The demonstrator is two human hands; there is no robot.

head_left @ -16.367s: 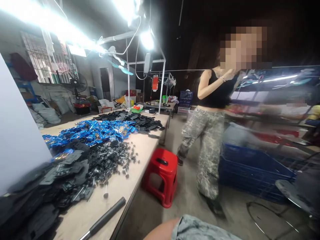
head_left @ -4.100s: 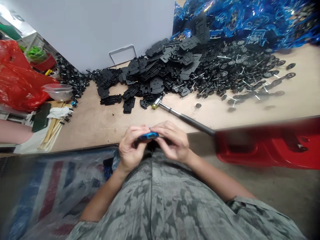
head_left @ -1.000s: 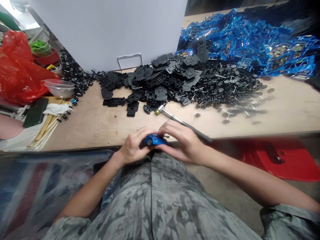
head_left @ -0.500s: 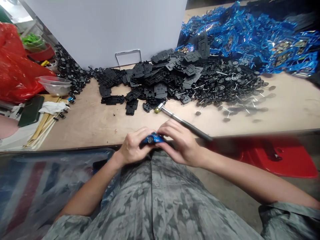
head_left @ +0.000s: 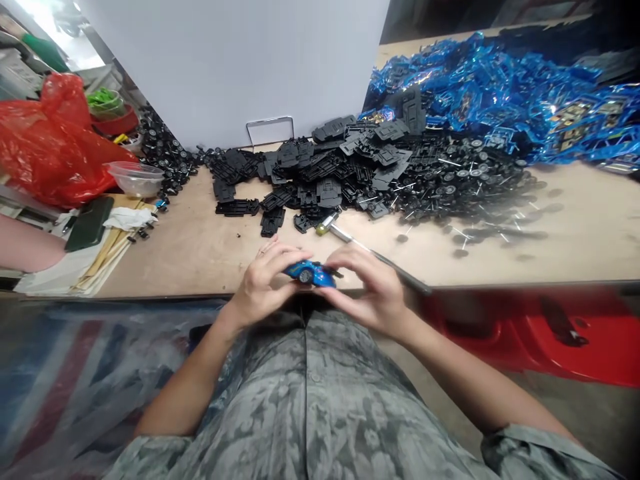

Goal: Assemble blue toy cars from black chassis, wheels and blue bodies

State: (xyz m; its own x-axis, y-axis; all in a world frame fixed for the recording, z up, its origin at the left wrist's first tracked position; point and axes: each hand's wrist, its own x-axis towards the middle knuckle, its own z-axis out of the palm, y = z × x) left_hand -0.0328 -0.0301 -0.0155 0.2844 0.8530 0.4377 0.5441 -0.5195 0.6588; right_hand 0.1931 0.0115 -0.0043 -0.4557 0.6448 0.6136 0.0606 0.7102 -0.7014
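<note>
A small blue toy car [head_left: 310, 273] sits between my two hands at the near edge of the wooden table [head_left: 200, 247]. My left hand [head_left: 263, 283] grips its left end with curled fingers. My right hand [head_left: 373, 287] pinches its right end. One black wheel shows on the car's side. Just beyond my hands lies a hammer [head_left: 350, 240] with a metal shaft. Behind it is a heap of black plastic chassis parts [head_left: 320, 173] and a heap of black wheels on thin axles [head_left: 460, 180].
Blue shiny car bodies [head_left: 500, 100] are piled at the back right. A white board [head_left: 240, 60] stands behind the parts. At left are a red plastic bag [head_left: 50, 147], a clear bowl [head_left: 135, 177] and another person's arm [head_left: 25, 243]. A red stool [head_left: 550, 333] stands under the table's edge.
The car has been turned between my fingers, so its side and wheel face up more. My hands stay at the table's near edge. The view has shifted slightly.
</note>
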